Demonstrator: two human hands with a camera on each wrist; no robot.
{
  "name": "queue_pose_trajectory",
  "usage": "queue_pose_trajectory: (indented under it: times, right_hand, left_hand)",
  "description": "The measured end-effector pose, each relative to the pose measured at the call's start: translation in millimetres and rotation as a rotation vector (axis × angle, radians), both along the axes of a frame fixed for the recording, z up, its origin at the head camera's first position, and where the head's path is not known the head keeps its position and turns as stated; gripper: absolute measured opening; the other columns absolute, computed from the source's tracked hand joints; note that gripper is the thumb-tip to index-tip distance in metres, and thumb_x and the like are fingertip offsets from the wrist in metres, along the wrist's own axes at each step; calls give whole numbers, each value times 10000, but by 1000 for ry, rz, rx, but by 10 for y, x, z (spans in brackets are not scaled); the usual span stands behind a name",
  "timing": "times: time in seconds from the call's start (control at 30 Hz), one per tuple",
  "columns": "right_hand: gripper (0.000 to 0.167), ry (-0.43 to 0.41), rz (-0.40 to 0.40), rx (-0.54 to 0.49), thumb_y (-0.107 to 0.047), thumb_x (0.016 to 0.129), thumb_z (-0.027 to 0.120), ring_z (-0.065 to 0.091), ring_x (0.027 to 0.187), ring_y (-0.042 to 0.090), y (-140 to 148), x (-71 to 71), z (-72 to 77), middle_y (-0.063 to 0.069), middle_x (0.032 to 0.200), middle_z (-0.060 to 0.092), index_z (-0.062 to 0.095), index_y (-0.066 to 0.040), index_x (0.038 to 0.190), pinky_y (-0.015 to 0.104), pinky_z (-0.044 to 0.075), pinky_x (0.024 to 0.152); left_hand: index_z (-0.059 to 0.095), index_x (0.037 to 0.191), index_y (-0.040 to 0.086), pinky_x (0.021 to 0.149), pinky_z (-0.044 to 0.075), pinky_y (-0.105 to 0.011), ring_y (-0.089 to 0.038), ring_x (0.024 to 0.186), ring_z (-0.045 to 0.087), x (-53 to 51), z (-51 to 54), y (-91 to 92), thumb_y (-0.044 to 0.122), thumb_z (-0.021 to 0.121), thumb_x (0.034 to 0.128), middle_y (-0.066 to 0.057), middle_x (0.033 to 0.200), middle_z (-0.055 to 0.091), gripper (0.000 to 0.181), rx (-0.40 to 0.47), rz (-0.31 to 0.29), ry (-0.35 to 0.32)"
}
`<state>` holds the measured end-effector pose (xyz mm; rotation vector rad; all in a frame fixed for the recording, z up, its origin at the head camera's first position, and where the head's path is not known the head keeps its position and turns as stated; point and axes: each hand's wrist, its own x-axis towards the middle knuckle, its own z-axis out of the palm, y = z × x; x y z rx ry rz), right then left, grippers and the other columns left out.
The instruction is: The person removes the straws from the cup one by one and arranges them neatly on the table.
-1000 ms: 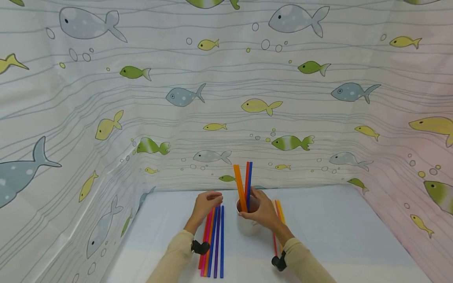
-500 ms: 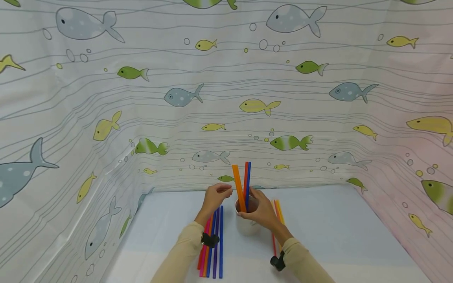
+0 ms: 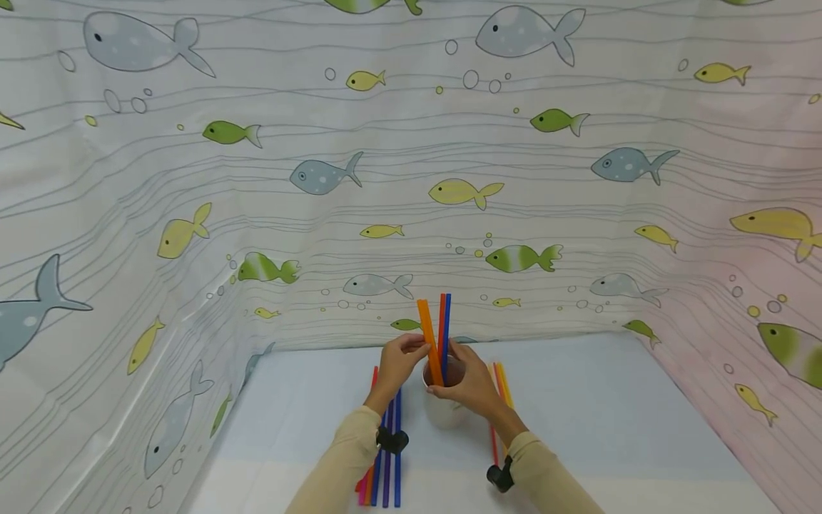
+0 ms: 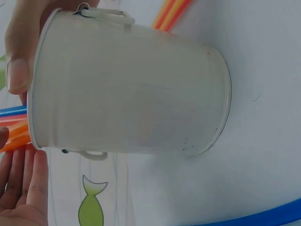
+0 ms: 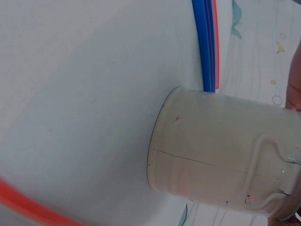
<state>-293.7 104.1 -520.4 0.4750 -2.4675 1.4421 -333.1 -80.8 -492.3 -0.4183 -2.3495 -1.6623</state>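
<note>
Lying nearest, loose sticks flank the cup on the table. The right hand curls round its top; the left hand pinches orange sticks standing inside. Fish-printed cloth hangs behind

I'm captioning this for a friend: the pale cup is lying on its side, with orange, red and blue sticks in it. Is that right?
Not quite: the pale cup is upright, not on its side, as the head view shows. The orange, red and blue sticks are indeed in it.
</note>
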Motion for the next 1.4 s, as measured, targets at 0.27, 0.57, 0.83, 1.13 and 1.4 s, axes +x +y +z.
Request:
queue_pose_trajectory:
  times: [0.27,0.57,0.83,1.13,1.4]
  right_hand:
    - [1033,9,-3,-4,-509,655,874,502,1252,201,-2,-8,-14,-30,1335,534,392,-167,1502,560,369,1066]
    - [1037,19,14,-29,-483,640,892,514,1246,288,0,-15,-10,3,1313,543,401,-168,1497,572,367,1061]
    - [1042,12,24,-28,-474,639,896,500,1257,313,-1,-12,-10,22,1315,541,395,-168,1499,583,367,1056]
    - [1044,21,12,-10,-473,640,896,501,1253,220,3,-32,23,11,1339,536,392,-166,1501,585,372,1052]
    - [1057,15,11,-2,-473,639,897,522,1232,225,10,-8,9,25,1329,547,388,-126,1499,558,384,1054]
  left_hand:
    - [711,1083,48,811,569,-288,-176,881,691,-6,-7,34,237,727,895,-51,964,728,267,13,-18,-37]
    - [716,1060,42,817,571,-321,-180,866,697,-8,-10,47,226,736,886,-57,949,729,254,17,-9,-13]
    - [720,1057,54,870,551,-355,-148,856,692,6,23,44,224,742,881,-31,941,730,245,-8,11,-17]
    - [714,1090,41,890,537,-412,-180,868,694,23,170,5,208,732,890,-53,950,730,261,-29,25,33]
    - [712,1089,41,896,539,-409,-183,871,699,40,311,-50,208,725,897,-62,956,727,255,33,5,-1]
